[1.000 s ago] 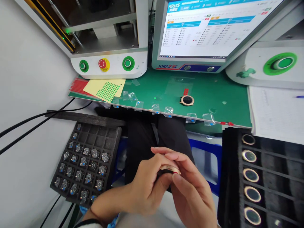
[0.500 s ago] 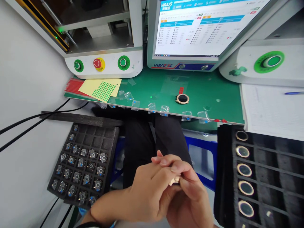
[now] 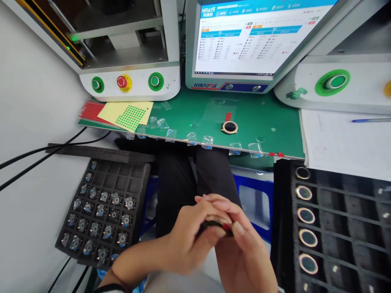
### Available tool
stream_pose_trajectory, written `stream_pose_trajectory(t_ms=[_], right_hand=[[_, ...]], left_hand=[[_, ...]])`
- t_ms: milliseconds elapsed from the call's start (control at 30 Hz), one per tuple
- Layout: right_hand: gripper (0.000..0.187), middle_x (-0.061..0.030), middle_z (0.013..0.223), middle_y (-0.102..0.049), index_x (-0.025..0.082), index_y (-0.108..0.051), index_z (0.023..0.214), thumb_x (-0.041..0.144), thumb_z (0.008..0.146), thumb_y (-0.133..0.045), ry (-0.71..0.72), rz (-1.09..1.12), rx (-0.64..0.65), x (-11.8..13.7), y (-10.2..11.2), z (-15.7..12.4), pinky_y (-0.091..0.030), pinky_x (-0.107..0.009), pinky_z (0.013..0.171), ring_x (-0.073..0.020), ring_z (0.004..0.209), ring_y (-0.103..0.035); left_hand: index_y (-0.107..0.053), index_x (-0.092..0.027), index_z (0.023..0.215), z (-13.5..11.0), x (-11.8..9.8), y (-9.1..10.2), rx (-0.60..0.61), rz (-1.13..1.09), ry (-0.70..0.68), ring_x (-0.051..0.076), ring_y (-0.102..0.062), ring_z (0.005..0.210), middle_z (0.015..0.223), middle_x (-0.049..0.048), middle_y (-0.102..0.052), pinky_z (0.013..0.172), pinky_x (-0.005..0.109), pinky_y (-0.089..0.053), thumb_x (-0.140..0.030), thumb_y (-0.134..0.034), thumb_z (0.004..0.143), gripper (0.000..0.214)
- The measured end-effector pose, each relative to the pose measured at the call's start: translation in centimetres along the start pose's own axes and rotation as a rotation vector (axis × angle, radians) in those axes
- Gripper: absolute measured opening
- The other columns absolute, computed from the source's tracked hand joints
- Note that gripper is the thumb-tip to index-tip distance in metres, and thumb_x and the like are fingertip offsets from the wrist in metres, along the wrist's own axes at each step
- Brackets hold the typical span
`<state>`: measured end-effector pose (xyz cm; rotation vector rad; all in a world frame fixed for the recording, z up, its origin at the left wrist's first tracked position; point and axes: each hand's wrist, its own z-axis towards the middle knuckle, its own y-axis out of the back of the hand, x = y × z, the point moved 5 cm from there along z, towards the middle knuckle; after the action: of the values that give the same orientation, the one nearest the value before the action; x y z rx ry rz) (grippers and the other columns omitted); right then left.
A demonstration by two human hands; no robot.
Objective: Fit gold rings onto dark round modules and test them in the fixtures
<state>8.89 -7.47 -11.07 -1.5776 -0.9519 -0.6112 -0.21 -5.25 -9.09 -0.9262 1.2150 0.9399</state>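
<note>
Black-and-gold rounded casing (image 3: 214, 224) near black trousers (image 3: 175, 179)
Bare left hand (image 3: 191, 234) pinches it, thumb underneath; bare right hand (image 3: 249, 240) closes around its end.

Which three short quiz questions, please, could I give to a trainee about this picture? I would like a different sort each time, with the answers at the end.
1. True or false: the round gold-coloured case with a black face lies on the yellow paper sheet.
2. How many round gold-rimmed pieces show in the black foam tray on the right?
3. Choose one: the dark, partly hidden object with a red patch is held by the left hand, the right hand, or both.

Key:
1. False; it lies on the flat green tabletop.
2. Five.
3. Both.
</note>
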Motion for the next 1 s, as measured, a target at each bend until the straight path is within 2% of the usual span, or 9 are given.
stream_pose_trajectory(t_ms=[33, 100, 200, 367, 500, 667, 800, 867, 1000], right_hand=[[0.026, -0.0057, 0.122, -0.064, 0.031, -0.065, 0.115, 0.031, 0.091, -0.056, 0.034, -0.066, 0.008, 0.2, 0.1, 0.0, -0.056, -0.037, 0.089, -0.0241, 0.110, -0.065], [0.048, -0.0071, 0.131, -0.060, 0.031, -0.058, 0.124, 0.019, 0.079, -0.070, 0.209, -0.215, -0.010, 1.2, 0.3, -0.2, -0.052, -0.044, 0.098, -0.0270, 0.121, -0.058], [0.070, -0.0048, 0.126, -0.063, 0.030, -0.057, 0.123, -0.001, 0.063, -0.072, 0.479, -0.370, -0.001, 2.6, 0.1, -0.5, -0.044, -0.049, 0.107, -0.0273, 0.126, -0.054], [0.076, -0.0022, 0.121, -0.068, 0.031, -0.054, 0.126, -0.008, 0.061, -0.070, 0.506, -0.403, 0.115, 3.1, -0.1, 0.1, -0.045, -0.047, 0.109, -0.0239, 0.118, -0.062], [0.079, -0.0007, 0.118, -0.070, 0.032, -0.054, 0.127, -0.007, 0.061, -0.073, 0.501, -0.390, 0.130, 3.1, 0.3, 0.5, -0.047, -0.045, 0.107, -0.0220, 0.108, -0.068], [0.079, -0.0002, 0.126, -0.067, 0.037, -0.052, 0.129, -0.004, 0.065, -0.076, 0.485, -0.389, 0.226, 2.6, 1.0, 0.6, -0.049, -0.047, 0.106, -0.0241, 0.112, -0.067], [0.072, -0.0005, 0.124, -0.068, 0.036, -0.055, 0.124, -0.001, 0.067, -0.078, 0.462, -0.328, 0.222, 2.1, 1.4, 0.8, -0.049, -0.046, 0.106, -0.0247, 0.111, -0.067], [0.067, -0.0025, 0.120, -0.071, 0.032, -0.056, 0.123, 0.003, 0.067, -0.081, 0.514, -0.298, 0.208, 1.9, 1.1, 1.2, -0.051, -0.045, 0.104, -0.0243, 0.108, -0.069], [0.058, -0.0090, 0.116, -0.072, 0.020, -0.056, 0.119, 0.008, 0.069, -0.082, 0.742, -0.264, 0.178, 2.1, 0.5, 1.8, -0.051, -0.039, 0.104, -0.0221, 0.107, -0.069]], left_hand=[[-0.054, -0.017, 0.091, 0.0, 0.8, -0.1, -0.012, -0.252, 0.142, 0.011, -0.053, 0.056, 0.073, 0.0022, -0.058, 0.052, 0.021, -0.043, -0.038, -0.046, 0.096, 0.023], [-0.053, -0.016, 0.083, -0.2, 2.0, -0.5, -0.047, -0.689, 0.376, 0.009, -0.049, 0.049, 0.064, 0.0000, -0.054, 0.047, 0.019, -0.040, -0.046, -0.054, 0.091, 0.032], [-0.054, -0.014, 0.079, -0.6, 2.6, -1.2, -0.072, -0.962, 0.555, 0.010, -0.052, 0.049, 0.057, -0.0003, -0.053, 0.048, 0.018, -0.038, -0.046, -0.065, 0.083, 0.034], [-0.058, -0.013, 0.076, -0.8, 2.4, -1.8, -0.048, -1.067, 0.602, 0.013, -0.053, 0.054, 0.056, 0.0019, -0.055, 0.052, 0.022, -0.041, -0.047, -0.066, 0.080, 0.035], [-0.060, -0.013, 0.072, -0.8, 2.7, -1.9, -0.034, -1.064, 0.580, 0.013, -0.051, 0.052, 0.054, 0.0016, -0.054, 0.055, 0.024, -0.039, -0.046, -0.064, 0.081, 0.035], [-0.059, -0.013, 0.065, -0.8, 2.9, -1.9, -0.051, -1.044, 0.538, 0.013, -0.049, 0.052, 0.050, 0.0012, -0.051, 0.056, 0.025, -0.037, -0.050, -0.061, 0.083, 0.040], [-0.060, -0.012, 0.068, -0.8, 3.1, -1.9, -0.063, -1.073, 0.565, 0.011, -0.048, 0.050, 0.050, 0.0009, -0.054, 0.059, 0.025, -0.039, -0.047, -0.066, 0.081, 0.037], [-0.060, -0.012, 0.065, -0.5, 2.9, -1.8, -0.048, -1.097, 0.537, 0.010, -0.047, 0.046, 0.048, 0.0006, -0.053, 0.058, 0.025, -0.040, -0.044, -0.067, 0.081, 0.037], [-0.061, -0.010, 0.062, 0.2, 2.6, -1.2, -0.070, -1.100, 0.547, 0.009, -0.047, 0.046, 0.048, 0.0009, -0.053, 0.055, 0.023, -0.038, -0.039, -0.068, 0.081, 0.035]])
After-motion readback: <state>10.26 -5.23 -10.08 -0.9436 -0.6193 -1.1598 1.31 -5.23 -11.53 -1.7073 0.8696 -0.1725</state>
